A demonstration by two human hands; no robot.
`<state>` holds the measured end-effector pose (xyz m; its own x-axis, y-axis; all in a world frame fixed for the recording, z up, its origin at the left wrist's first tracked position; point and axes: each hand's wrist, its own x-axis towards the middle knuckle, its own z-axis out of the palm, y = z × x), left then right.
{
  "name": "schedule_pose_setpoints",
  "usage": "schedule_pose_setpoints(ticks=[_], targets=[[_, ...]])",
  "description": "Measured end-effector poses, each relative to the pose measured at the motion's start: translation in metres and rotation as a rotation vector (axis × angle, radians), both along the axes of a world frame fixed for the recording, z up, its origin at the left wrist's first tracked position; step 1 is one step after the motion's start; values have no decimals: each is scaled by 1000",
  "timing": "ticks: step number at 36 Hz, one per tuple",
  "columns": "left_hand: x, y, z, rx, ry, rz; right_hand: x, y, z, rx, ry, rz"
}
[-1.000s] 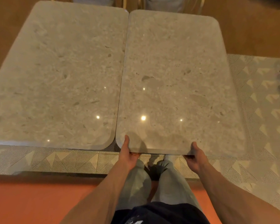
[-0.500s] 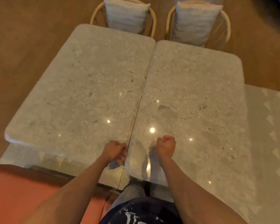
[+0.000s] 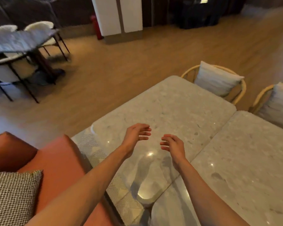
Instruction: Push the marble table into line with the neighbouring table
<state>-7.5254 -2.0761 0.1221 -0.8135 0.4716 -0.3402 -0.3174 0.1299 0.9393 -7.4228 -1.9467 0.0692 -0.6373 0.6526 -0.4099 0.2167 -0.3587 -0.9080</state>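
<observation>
Two beige marble tables stand side by side with a thin seam between them. The marble table on the right (image 3: 245, 168) fills the lower right of the view, and the neighbouring table (image 3: 167, 115) lies to its left. Their near corners meet close to my body. My left hand (image 3: 136, 136) and my right hand (image 3: 172, 144) hover above the neighbouring table's near end. Both have their fingers apart, palms facing each other, holding nothing and touching neither top.
An orange sofa (image 3: 55, 163) with a checked cushion (image 3: 11, 196) sits at lower left. Two rattan chairs with pale cushions (image 3: 217, 80) stand at the far side of the tables. Another table with fuzzy white chairs (image 3: 18, 44) is at upper left, across wooden floor.
My hands let go of the right table's near edge, closed into fists over the seam, then rose and opened. My head has turned up and to the left.
</observation>
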Motion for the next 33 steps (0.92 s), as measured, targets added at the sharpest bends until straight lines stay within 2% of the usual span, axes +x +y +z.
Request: schedule_pose_setpoints(ticks=[11, 19, 23, 25, 28, 33], targets=[[-70, -34, -19, 54, -48, 24, -61, -15, -12, -59, 47, -72], [-196, -42, -47, 123, -61, -63, -158, -18, -24, -30, 63, -255], [-286, -29, -68, 156, -70, -163, -226, -15, -30, 41, 83, -364], [-320, -18, -82, 158, -89, -268, -252, -17, -32, 57, 84, -505], [-343, -11, -95, 150, -138, -369, -286, -36, -23, 47, 61, -652], [-349, 5, -88, 150, -193, -541, -314, -55, -2, 60, 48, -715]])
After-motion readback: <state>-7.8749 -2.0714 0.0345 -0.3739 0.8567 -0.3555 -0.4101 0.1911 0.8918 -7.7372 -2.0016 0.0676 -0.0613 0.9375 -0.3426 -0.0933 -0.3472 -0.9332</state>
